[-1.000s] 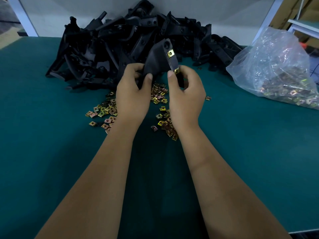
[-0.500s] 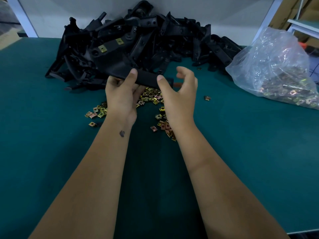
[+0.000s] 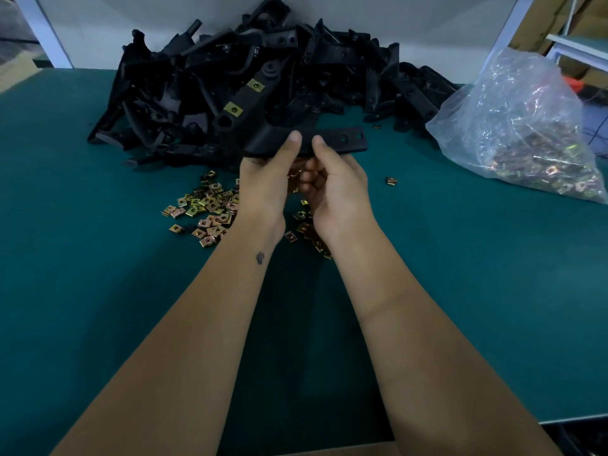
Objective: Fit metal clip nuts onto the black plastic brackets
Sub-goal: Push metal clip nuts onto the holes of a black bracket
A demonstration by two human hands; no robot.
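Green matting (image 3: 98,291) covers the bench, and at its far left a heap of black plastic brackets (image 3: 184,103) is piled against the white back wall (image 3: 98,28). Nearer the person, loose metal clip nuts (image 3: 204,209) lie scattered flat on the mat, brass and copper coloured, spreading from left of the wrists to beneath both hands. The left hand (image 3: 266,179) grips a black bracket (image 3: 296,139) from below, thumb tip pressed on the top of its flat arm, fingers curled out of sight underneath. The far limb of that bracket slants up and away over the heap and carries two fitted clip nuts, one lower (image 3: 233,109) and one higher (image 3: 255,85). The right hand (image 3: 335,185) holds the same bracket just beside the left, thumb on the upper face and fingers curled under; whether a nut sits in those fingers cannot be told. The bracket's flat arm sticks out to the right past the thumbs, its holes bare. Further right a single clip nut (image 3: 391,181) lies alone on the mat, and another small one (image 3: 377,127) sits near the heap's edge. At the far right a clear plastic bag (image 3: 513,126) slumps on the bench, holding more clip nuts at its bottom.
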